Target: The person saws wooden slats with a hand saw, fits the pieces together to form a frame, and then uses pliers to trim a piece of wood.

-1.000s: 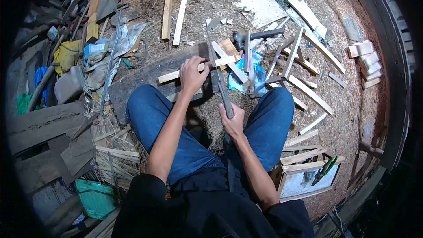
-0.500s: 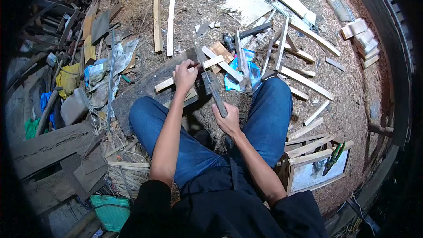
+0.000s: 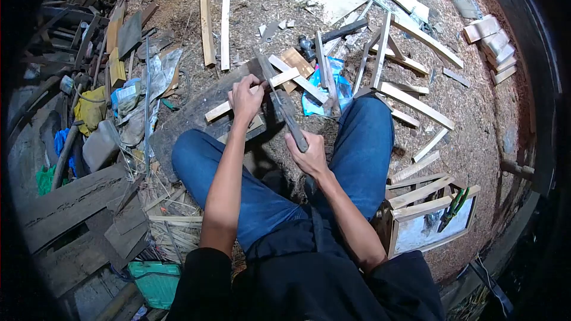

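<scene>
While the left hand closed its fingers over a wood strip, that strip lay across a dark block at twelve o'clock from the knees. Right hand, fingers wrapped round the handle of a knife; blade ran toward eleven o'clock and met the strip just beside the left hand. Blue bag lay at two o'clock from the block, under loose slats. Hammer lay at twelve o'clock beyond the bag. Wooden frame stood at four o'clock by the right knee, with green pliers resting in it. Two long laths lay at eleven o'clock on sawdust. Stacked offcuts sat at two o'clock, well apart.
</scene>
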Available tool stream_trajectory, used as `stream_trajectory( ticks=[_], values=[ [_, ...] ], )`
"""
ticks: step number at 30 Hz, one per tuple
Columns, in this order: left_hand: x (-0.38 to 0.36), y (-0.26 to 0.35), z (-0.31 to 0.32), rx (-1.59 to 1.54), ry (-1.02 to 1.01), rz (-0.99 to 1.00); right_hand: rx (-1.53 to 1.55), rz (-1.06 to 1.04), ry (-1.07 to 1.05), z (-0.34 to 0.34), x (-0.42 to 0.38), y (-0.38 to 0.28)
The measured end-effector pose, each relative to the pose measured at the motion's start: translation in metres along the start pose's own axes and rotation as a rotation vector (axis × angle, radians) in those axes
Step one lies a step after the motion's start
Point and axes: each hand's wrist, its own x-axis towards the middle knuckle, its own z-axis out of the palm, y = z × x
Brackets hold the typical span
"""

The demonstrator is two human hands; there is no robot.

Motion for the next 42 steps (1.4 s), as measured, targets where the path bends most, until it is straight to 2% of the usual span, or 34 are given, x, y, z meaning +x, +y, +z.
stream_trajectory(
  ticks=[10, 13, 29, 31, 35, 38, 40, 42],
  values=[
    [0.001, -0.008, 0.007, 0.029, 0.051, 0.003, 0.049, 0.076, 0.010, -0.002, -0.024, -0.005],
    [0.002, -0.007, 0.006, 0.049, 0.043, 0.003, 0.013, 0.035, 0.008, -0.005, -0.032, -0.005],
    [-0.003, -0.007, 0.009, 0.043, 0.078, 0.038, 0.041, 0.011, 0.037, 0.003, -0.031, -0.002],
    [0.001, -0.009, 0.008, 0.041, 0.076, 0.026, 0.114, 0.045, 0.059, 0.008, -0.036, -0.001],
    [0.000, -0.007, 0.008, 0.054, 0.054, 0.015, 0.053, 0.044, 0.019, 0.008, -0.028, 0.005],
    [-0.001, -0.006, 0.007, 0.058, 0.099, 0.036, 0.149, 0.080, 0.033, 0.011, -0.017, 0.008],
    [-0.001, -0.005, 0.009, 0.058, 0.102, 0.023, 0.065, 0.012, 0.047, 0.008, -0.018, 0.004],
    [-0.002, -0.004, 0.009, 0.069, 0.102, 0.028, 0.048, 0.030, 0.042, 0.004, -0.025, 0.001]
  ],
)
